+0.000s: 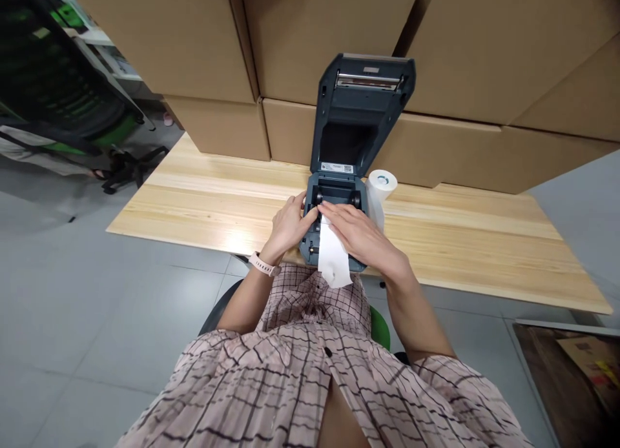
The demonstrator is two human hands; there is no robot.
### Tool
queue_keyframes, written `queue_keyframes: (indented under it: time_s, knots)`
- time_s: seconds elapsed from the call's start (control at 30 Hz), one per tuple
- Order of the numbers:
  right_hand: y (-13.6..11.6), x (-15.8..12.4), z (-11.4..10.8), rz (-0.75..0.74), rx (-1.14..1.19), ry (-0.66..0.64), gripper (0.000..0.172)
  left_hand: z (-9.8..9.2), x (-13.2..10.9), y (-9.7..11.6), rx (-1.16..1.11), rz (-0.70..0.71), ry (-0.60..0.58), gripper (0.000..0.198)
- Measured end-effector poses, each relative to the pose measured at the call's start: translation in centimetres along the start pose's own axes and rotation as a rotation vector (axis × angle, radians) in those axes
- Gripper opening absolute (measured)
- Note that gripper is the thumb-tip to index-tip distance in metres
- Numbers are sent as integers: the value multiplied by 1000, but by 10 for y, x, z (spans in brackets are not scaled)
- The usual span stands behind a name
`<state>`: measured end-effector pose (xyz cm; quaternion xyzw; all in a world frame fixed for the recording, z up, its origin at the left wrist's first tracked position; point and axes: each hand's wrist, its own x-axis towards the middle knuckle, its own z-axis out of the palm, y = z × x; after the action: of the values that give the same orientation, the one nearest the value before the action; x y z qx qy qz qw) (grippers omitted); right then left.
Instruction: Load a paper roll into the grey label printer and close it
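Observation:
A dark grey label printer [359,144] stands at the table's front edge with its lid raised. From its opening a white paper strip [333,261] runs towards me and hangs over the front, its end uneven. My right hand [364,238] lies flat across the strip and the opening, fingers stretched out and close together. My left hand [289,225] grips the printer's left side, thumb over the rim and fingers along the outer wall. Whether a roll sits inside is hidden beneath my right hand. Close by on the right, a white paper roll [382,182] stands with a loose tail hanging down.
Stacked cardboard boxes [334,28] form a wall behind the printer, along the back of the wooden table [484,241]. An office chair [53,67] is at the far left. On the floor at right lies a low brown container [547,377] with cardboard in it.

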<state>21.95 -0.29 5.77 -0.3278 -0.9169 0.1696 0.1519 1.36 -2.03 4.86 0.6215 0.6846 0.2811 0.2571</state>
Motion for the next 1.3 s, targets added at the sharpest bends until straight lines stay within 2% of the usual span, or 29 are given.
queue_keyframes:
  time_s: [0.23,0.47,0.63,0.73,0.93,1.3]
  knots:
    - [-12,-20,10,-23,-13,103,45,0,0,-1,4,24,-12,59]
    - [-29,-38,17,19,-143,182,40,-1,0,1,-7,15,-10,60]
    - [-46,-47,30,-7,-304,379,33,0,0,1,-12,10,5,59]
    - [-51,-49,37,-22,-341,454,31,0,-1,1,19,7,13,59]
    - [-49,-49,42,-1,-306,527,25,-1,-3,2,53,10,21,58]
    - [-45,-52,39,-5,-287,525,21,9,6,-14,-135,83,54,63]
